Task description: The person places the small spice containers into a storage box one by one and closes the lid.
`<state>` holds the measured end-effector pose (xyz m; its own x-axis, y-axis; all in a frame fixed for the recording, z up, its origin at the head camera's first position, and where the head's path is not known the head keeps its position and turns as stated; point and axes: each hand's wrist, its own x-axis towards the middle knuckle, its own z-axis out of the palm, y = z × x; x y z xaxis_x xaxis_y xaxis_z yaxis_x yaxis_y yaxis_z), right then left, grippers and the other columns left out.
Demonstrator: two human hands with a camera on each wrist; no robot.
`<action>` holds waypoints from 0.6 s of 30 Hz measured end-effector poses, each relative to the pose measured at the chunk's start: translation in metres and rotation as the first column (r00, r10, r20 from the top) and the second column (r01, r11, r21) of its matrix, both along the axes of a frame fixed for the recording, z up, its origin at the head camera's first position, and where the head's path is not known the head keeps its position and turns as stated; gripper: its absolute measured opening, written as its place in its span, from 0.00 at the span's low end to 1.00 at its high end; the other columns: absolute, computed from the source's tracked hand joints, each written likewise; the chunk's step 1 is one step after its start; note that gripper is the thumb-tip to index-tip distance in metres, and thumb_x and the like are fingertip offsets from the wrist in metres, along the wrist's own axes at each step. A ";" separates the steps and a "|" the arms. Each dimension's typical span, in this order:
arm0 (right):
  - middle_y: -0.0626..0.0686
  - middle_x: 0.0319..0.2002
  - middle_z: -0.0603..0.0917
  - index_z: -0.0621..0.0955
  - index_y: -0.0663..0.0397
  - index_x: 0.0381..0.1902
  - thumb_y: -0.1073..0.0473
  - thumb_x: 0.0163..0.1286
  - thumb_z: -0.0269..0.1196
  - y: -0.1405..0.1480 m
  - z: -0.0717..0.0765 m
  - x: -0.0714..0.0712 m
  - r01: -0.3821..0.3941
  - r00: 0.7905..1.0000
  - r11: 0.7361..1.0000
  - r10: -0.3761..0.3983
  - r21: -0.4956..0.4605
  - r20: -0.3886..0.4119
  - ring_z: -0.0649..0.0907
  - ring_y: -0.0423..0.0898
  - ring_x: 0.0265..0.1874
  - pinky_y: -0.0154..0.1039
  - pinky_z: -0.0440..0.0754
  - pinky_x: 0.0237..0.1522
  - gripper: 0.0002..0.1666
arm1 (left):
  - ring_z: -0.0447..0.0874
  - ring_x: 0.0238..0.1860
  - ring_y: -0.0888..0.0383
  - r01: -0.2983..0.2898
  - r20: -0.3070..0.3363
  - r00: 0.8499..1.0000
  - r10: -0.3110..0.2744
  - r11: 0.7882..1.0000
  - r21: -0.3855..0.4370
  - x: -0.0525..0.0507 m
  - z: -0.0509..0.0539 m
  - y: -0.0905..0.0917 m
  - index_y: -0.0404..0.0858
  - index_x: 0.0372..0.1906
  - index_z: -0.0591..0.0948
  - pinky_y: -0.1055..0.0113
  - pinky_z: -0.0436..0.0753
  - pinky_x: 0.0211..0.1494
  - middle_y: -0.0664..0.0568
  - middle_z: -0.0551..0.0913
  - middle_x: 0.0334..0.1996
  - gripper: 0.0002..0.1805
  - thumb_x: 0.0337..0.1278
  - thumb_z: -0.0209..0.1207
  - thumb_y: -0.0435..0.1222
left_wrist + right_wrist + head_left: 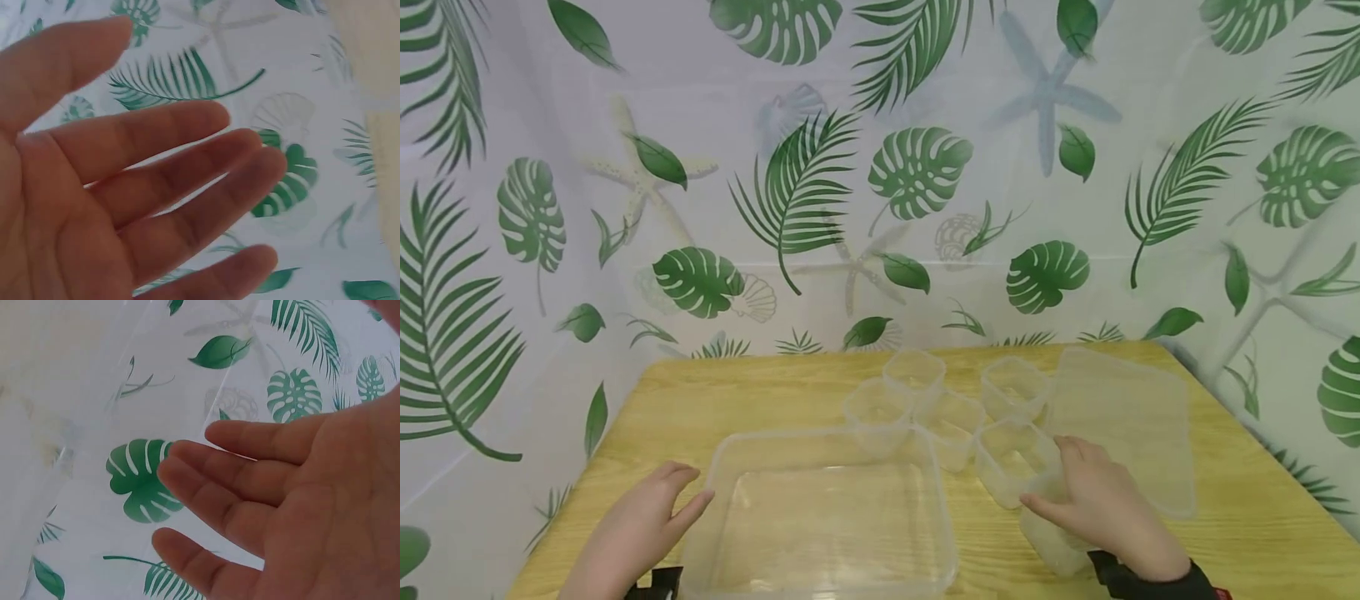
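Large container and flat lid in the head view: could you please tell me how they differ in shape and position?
The large container has raised walls and an open top, while the flat lid is a thin sheet. The large container stands at the front left of the small containers; the flat lid lies farther back, on their right. Both are translucent and rest on the table.

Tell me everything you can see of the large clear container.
The large clear container is a rectangular, see-through box, apparently plastic, with rounded corners, a pale rim and an open top. It stands upright on the wood-patterned table, whose surface shows through its floor. The left grip is at its left side, and a small container shows behind its far right corner; whether either touches it is unclear.
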<state>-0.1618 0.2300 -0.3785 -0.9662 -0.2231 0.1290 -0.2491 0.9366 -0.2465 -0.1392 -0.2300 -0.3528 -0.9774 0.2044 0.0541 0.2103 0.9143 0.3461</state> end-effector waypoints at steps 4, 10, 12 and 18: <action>0.74 0.50 0.68 0.64 0.78 0.53 0.28 0.48 0.56 0.015 0.001 -0.001 0.022 0.994 1.000 -0.020 -0.016 0.111 0.68 0.69 0.47 0.58 0.69 0.40 0.57 | 0.77 0.39 0.46 -0.004 0.094 0.996 -0.001 0.999 0.045 -0.010 -0.008 -0.013 0.25 0.44 0.75 0.55 0.74 0.39 0.39 0.77 0.41 0.23 0.56 0.53 0.43; 0.78 0.48 0.66 0.62 0.84 0.52 0.30 0.49 0.57 0.040 0.006 -0.001 0.024 0.962 0.999 -0.014 -0.036 0.274 0.67 0.73 0.47 0.58 0.69 0.41 0.58 | 0.78 0.35 0.50 -0.022 0.212 0.977 0.004 0.997 0.079 -0.018 -0.017 -0.020 0.23 0.47 0.74 0.57 0.75 0.36 0.41 0.78 0.39 0.20 0.58 0.52 0.37; 0.79 0.48 0.66 0.61 0.86 0.52 0.33 0.50 0.58 0.046 0.007 -0.002 0.023 0.951 0.999 -0.010 -0.038 0.309 0.66 0.73 0.47 0.58 0.68 0.41 0.57 | 0.78 0.37 0.48 -0.020 0.200 0.980 0.006 0.997 0.072 -0.020 -0.019 -0.022 0.23 0.46 0.74 0.56 0.74 0.37 0.40 0.78 0.39 0.18 0.58 0.51 0.35; 0.82 0.49 0.62 0.57 0.87 0.53 0.36 0.53 0.58 0.050 0.004 -0.002 0.022 0.916 0.996 0.013 -0.083 0.400 0.63 0.75 0.48 0.59 0.67 0.41 0.56 | 0.78 0.35 0.50 -0.019 0.201 0.980 0.007 0.998 0.054 -0.022 -0.027 -0.024 0.25 0.44 0.76 0.57 0.74 0.36 0.38 0.78 0.40 0.16 0.57 0.52 0.35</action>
